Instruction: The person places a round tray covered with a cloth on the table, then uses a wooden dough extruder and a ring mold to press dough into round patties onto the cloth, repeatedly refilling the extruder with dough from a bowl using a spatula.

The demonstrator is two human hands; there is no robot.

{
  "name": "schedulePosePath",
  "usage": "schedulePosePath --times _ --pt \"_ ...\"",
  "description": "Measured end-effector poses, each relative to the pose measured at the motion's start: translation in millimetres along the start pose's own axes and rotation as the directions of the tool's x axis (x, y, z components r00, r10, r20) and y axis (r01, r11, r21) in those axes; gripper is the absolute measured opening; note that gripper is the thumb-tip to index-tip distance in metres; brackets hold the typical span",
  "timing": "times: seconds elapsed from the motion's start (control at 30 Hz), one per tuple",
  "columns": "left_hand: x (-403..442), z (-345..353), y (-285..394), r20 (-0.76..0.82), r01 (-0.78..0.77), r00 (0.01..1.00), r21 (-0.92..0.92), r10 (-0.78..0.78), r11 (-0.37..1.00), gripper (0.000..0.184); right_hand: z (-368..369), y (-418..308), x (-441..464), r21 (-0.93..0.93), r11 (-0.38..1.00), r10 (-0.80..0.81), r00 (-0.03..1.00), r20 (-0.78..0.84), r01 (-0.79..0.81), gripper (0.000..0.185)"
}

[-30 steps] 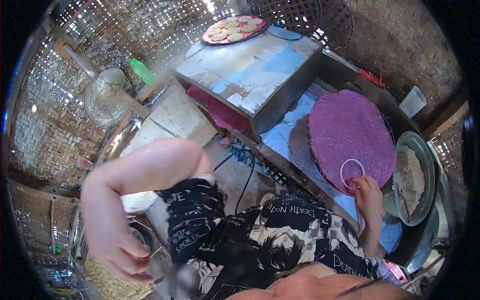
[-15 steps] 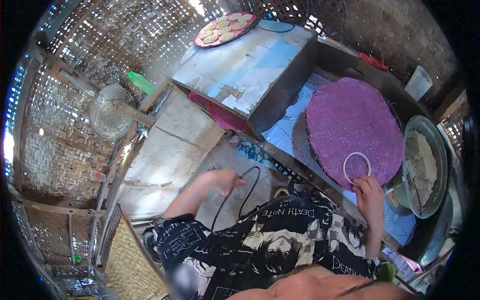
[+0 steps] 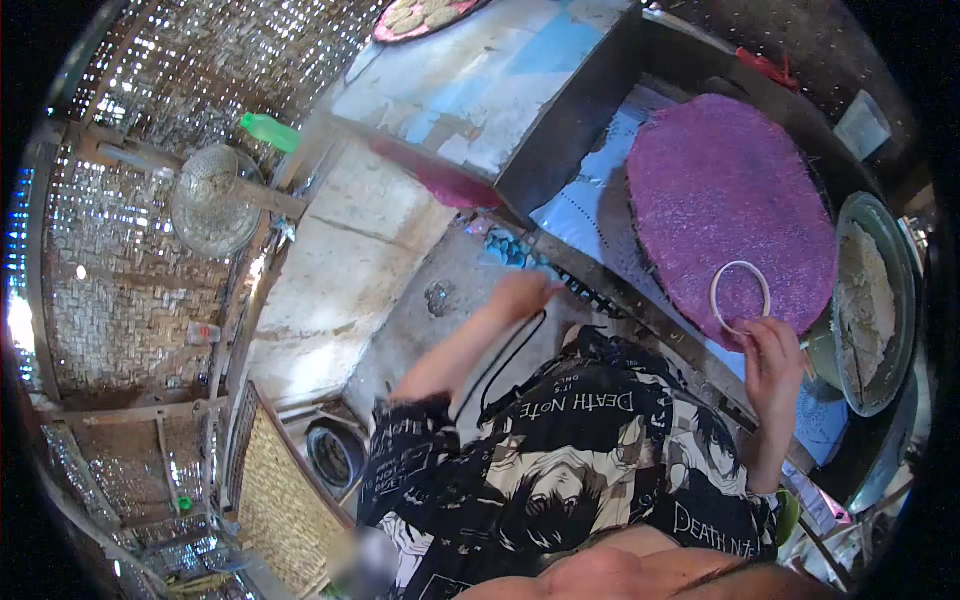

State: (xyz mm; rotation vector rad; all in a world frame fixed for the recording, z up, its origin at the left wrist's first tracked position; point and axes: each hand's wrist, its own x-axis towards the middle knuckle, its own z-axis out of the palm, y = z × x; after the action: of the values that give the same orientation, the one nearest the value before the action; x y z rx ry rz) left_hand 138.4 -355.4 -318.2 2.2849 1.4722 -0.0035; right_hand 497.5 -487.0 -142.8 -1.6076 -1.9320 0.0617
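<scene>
My right hand (image 3: 772,350) pinches a thin white ring (image 3: 713,295) by its lower edge. The ring rests on or just above the near part of a round, purple cloth-covered board (image 3: 730,190); I cannot tell whether it touches. My left hand (image 3: 525,295) is over the floor in front of my body, left of the board, its fingers slightly blurred. Close below it hangs a looped black cord (image 3: 510,355); whether the hand touches it is unclear. To the right of the board, a greenish basin (image 3: 866,407) holds a pale, crumbly mass (image 3: 868,300).
A box-like stand (image 3: 450,90) at the back carries a round tray (image 3: 383,35) of flat pale discs. A strainer (image 3: 210,200) and a green bottle (image 3: 270,132) are at the left wall. A wooden edge (image 3: 640,305) runs before the board.
My left hand has moved right, towards the wooden edge. My right hand keeps its pinch on the ring. The view has shifted, cutting off part of the tray at the top.
</scene>
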Motion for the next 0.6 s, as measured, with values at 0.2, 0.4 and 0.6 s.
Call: schedulePosePath --times 0.2,0.4,0.6 --pt "39 4 -31 0.215 -0.196 0.954 -0.067 0.206 0.978 0.034 -4 11 -10 -0.033 0.997 0.063 0.996 -0.056 -0.065 0.017" --pt "31 -53 -1 0.322 -0.152 0.915 -0.282 0.243 0.947 0.027 -4 17 -12 0.000 0.998 0.070 0.997 -0.033 -0.070 0.015" --pt "11 -192 100 0.590 0.186 0.732 -0.654 0.340 0.734 0.023 -6 10 1 -0.059 0.998 0.006 0.999 -0.049 -0.009 0.016"
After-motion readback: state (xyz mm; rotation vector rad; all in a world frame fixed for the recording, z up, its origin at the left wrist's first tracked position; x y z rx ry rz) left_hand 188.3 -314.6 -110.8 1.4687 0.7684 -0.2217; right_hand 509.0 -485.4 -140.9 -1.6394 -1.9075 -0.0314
